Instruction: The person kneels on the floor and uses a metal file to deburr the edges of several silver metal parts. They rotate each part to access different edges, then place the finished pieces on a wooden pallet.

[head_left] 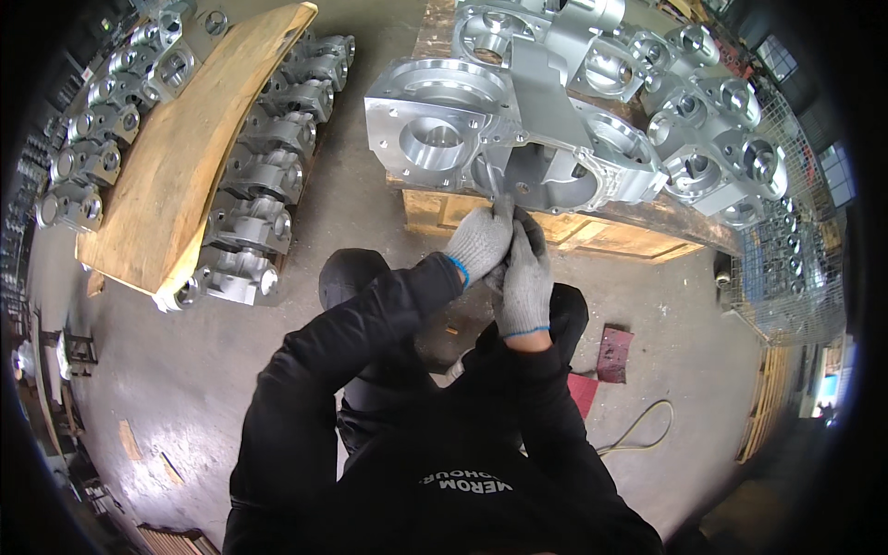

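Note:
My left hand [483, 242] and my right hand [526, 285], both in light grey knit gloves with blue cuffs, meet in front of a large silver metal casting [430, 139]. A slim grey bar [497, 176] slants up from the fingertips of my left hand towards an opening in the casting's near side. The left fingers are closed around its lower end. My right hand is closed just beside and below, against the left. Whatever it grips is hidden by its own fingers. The casting has round bored holes and a hollow near side.
A wooden bench [546, 231] carries the casting and several similar ones [689, 171]. On the left, more small castings [254, 222] stand in rows beside a long wooden board [176, 157]. A wire cage [786, 268] is at right. A red piece [614, 353] and a hose [652, 427] lie on the floor.

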